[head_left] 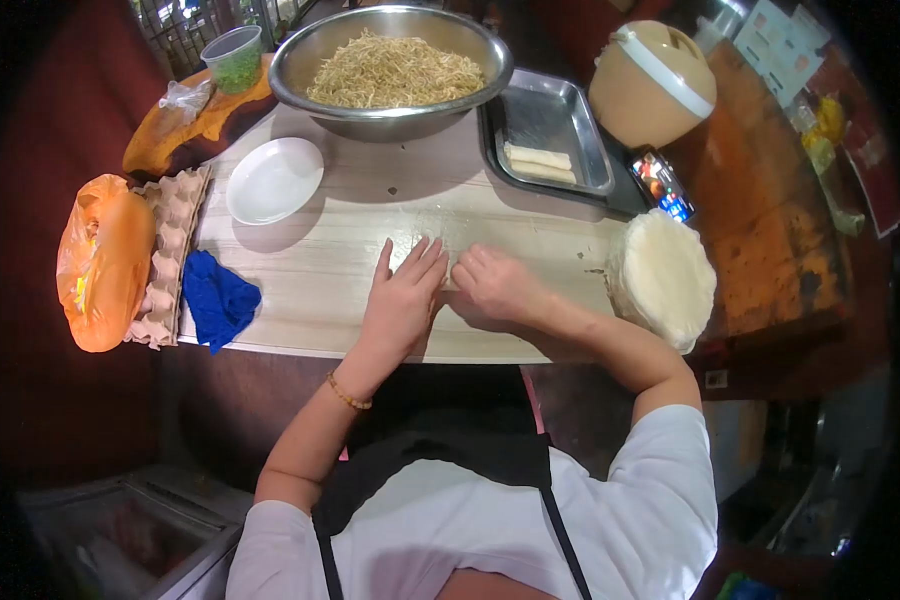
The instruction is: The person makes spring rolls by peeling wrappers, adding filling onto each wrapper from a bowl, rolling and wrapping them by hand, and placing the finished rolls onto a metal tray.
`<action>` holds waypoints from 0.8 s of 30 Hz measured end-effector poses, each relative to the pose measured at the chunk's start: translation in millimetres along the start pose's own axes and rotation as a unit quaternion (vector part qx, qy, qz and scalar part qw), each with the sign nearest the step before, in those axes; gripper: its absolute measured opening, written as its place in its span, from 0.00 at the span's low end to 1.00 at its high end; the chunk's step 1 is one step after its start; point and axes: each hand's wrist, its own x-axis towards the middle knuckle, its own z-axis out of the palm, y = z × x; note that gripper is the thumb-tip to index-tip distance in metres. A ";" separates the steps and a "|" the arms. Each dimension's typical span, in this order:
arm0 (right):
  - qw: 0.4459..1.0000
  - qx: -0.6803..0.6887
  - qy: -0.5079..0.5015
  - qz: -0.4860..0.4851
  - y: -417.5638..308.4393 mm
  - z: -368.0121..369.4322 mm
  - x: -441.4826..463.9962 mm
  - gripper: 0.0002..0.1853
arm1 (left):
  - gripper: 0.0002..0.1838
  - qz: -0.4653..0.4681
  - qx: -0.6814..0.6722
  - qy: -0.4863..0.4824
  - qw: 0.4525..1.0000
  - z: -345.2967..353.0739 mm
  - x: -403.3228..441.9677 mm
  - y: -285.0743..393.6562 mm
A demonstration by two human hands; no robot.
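Observation:
Over the middle of the pale table [350,265], my left hand [408,292] lies flat with its fingers stretched forward. Right beside it is my right hand [495,283], its fingers curled and pressed together near the left fingertips. Whatever the right fingers pinch, if anything, is too small to make out. A stack of round white wrappers [667,280] stands to the right of the hands. Beyond them, two pale rolls [540,164] lie in a metal tray [592,150]. A large steel bowl [288,62] holds a heap of shredded filling [395,72].
On the left are a white oval plate [275,181], a blue cloth [218,298], an egg carton [175,245] and an orange bag [105,262]. A tub of greens [235,70] stands behind. A phone [660,184] and a beige container [650,88] are at the right.

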 end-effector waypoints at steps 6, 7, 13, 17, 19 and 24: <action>0.999 0.001 -0.037 -0.005 -16.4 -9.7 -9.1 0.17 | 0.20 0.011 0.012 -0.042 0.999 1.2 -11.3 6.9; 0.999 0.001 -0.043 0.018 -23.0 -11.2 -12.9 0.18 | 0.20 0.011 0.009 -0.038 0.999 -3.0 -13.7 10.4; 0.986 -0.041 -0.063 0.147 -77.4 -23.4 -43.4 0.32 | 0.19 0.013 -0.007 -0.028 0.999 -19.9 -27.6 26.2; 0.980 -0.030 -0.072 0.184 -86.2 -23.1 -42.6 0.33 | 0.20 -0.003 -0.005 -0.049 0.999 -19.6 -22.1 28.1; 0.977 -0.008 -0.059 0.205 -77.0 -16.3 -39.3 0.34 | 0.20 0.001 0.027 -0.062 0.998 -15.0 -19.3 26.7; 0.977 0.000 -0.051 0.205 -51.3 -7.1 -27.3 0.35 | 0.21 -0.001 0.082 -0.069 0.994 -1.2 -3.4 15.0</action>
